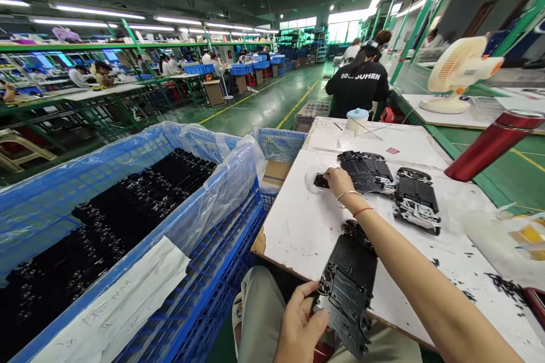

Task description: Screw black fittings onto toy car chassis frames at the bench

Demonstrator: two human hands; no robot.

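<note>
My left hand (pixel 301 323) grips the left edge of a flat black plastic chassis (pixel 347 283), which lies tilted over the table's near edge. Farther up the table, my right hand (pixel 339 182) has its fingertips down in a shallow clear dish (pixel 313 178) of small black parts (pixel 321 181). Its fingers are pressed together, and what they hold is too small to make out. Just beyond that hand rests a black chassis piece (pixel 368 170). To its right is another chassis with silvery parts (pixel 416 198).
A blue crate (pixel 225 261) lined with plastic, full of black chassis, stands left. On the white table (pixel 293 221) are a lidded tub (pixel 357 120) and scattered black bits. A red flask (pixel 489 147) and a fan (pixel 457 71) are right. A person in black (pixel 358 88) sits ahead.
</note>
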